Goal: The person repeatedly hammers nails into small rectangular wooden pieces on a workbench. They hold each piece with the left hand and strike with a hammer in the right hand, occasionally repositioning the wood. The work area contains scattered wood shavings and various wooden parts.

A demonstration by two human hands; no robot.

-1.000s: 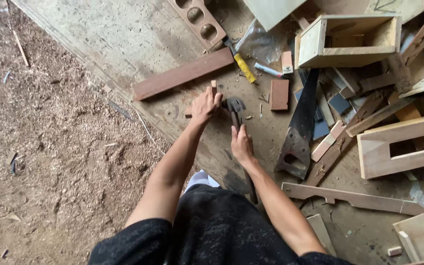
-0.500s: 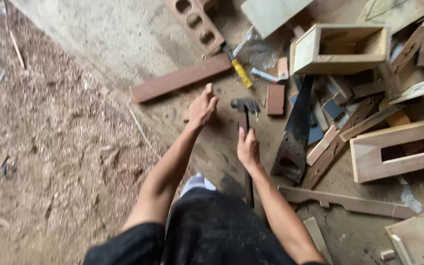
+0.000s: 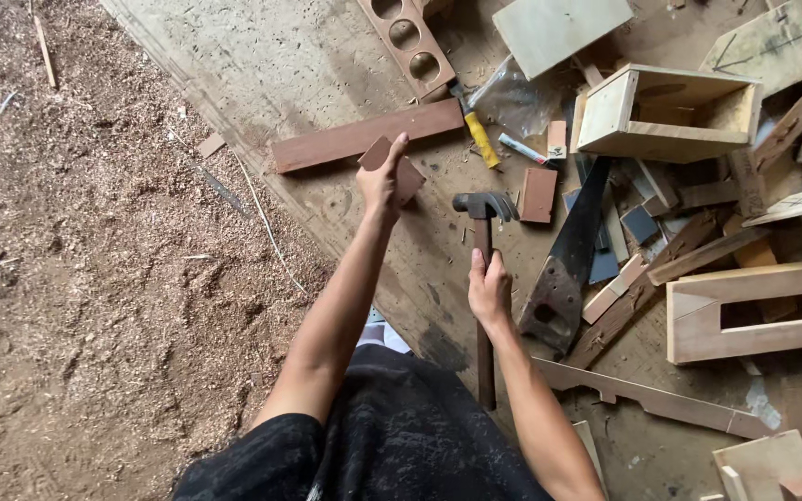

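My left hand (image 3: 380, 179) grips a small reddish-brown wooden block (image 3: 399, 168), held tilted just above the plywood board (image 3: 327, 56). My right hand (image 3: 490, 289) is closed around the wooden handle of a claw hammer (image 3: 484, 211), whose dark metal head points away from me, a little right of the block. A long reddish plank (image 3: 364, 136) lies flat just beyond the left hand. Both forearms reach out from my dark shirt at the bottom.
A hand saw (image 3: 570, 260) lies right of the hammer. Beyond it are an open wooden box (image 3: 661, 113), a yellow-handled tool (image 3: 481, 137), a small brown block (image 3: 538, 194), a wooden frame (image 3: 754, 311) and several offcuts. Sawdust-covered ground (image 3: 95, 278) fills the left.
My left hand has lifted the small block off the board. My right hand has slid back along the hammer handle and raised the hammer so its head points forward.
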